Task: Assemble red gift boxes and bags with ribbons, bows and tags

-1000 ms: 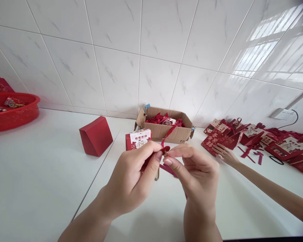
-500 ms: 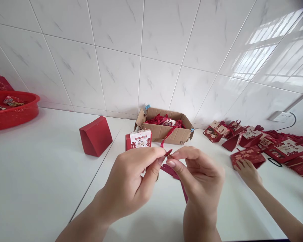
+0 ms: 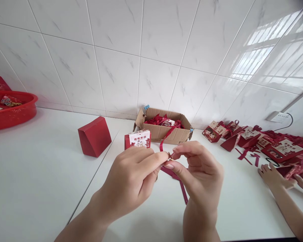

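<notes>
My left hand (image 3: 131, 181) pinches one end of a small dark red ribbon piece (image 3: 170, 156) at the middle of the view. The fingertips of my right hand (image 3: 202, 185) close on the same piece from the other side, and something tiny and gold-coloured shows between them. Behind my left hand stands a red and white printed box (image 3: 140, 138), its lower part hidden. A bright red ribbon (image 3: 166, 137) runs from the cardboard box down to my fingertips. Darker red strips (image 3: 183, 191) lie on the table below them.
A plain red box (image 3: 94, 137) stands left of centre. The cardboard box (image 3: 170, 133) holds red ribbons. At far left is a red basin (image 3: 12, 114) with wrapped items. Several decorated boxes (image 3: 284, 150) crowd the right, where another person's hands (image 3: 275, 179) handle one.
My fingertips have shifted on the small ribbon piece and a gold-coloured bit shows. The other person's hand has moved right with a red box, and a second hand now shows there.
</notes>
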### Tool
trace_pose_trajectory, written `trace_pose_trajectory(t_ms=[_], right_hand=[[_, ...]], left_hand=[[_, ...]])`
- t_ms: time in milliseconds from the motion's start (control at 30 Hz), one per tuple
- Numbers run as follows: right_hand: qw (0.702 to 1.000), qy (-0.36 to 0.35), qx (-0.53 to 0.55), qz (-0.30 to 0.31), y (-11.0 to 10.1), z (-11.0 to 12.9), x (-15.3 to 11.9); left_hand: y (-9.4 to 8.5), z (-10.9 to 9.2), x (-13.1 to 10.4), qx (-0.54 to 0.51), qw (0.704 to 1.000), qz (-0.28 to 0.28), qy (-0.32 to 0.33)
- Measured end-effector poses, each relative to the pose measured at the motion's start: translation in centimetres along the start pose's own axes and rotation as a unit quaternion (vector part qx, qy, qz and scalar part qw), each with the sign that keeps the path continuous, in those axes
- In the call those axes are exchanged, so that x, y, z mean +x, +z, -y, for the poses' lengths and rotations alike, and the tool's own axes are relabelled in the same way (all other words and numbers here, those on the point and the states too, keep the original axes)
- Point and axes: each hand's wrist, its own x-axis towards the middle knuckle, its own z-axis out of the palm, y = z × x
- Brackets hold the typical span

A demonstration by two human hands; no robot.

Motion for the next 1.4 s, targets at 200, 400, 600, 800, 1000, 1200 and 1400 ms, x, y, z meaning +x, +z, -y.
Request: trace_pose_trajectory(t_ms=[200,400,600,800,1000,1200,1400], right_hand=[[0.998,-0.059,0.013,-0.003,-0.4,-0.5,0.2],[0.995,-0.066,0.012,-0.071,-0.9,-0.9,0.1],[0.997,-0.039,0.051,-0.041,-0.9,-0.6,-0.1],[0.995,-0.082,0.06,0.002,-0.3,-0.2,0.0],[0.994,-0.103,0.036,0.01,-0.1,-0.6,0.1],[0.995,-0.089,0.052,0.015,-0.1,-0.8,0.2],[0.997,-0.022,0.077,0.025,-0.3,-0.7,0.5]], left_hand=[[-0.3,0.2,0.1,-0.041,0.998,0.039,-0.024],[-2.1,0.7,0.3,-0.117,0.985,-0.022,-0.126],[-2.2,2.2,0.8,-0.393,0.903,-0.072,-0.158],[-1.2,1.8,1.4,-0.525,0.807,-0.024,-0.269],[-0.3,0.9,1.5,-0.52,0.78,0.008,-0.347],[0.8,0.9,1.1,-0.59,0.706,0.027,-0.39],[0.9,0.4,1.3,-0.664,0.615,0.067,-0.42]])
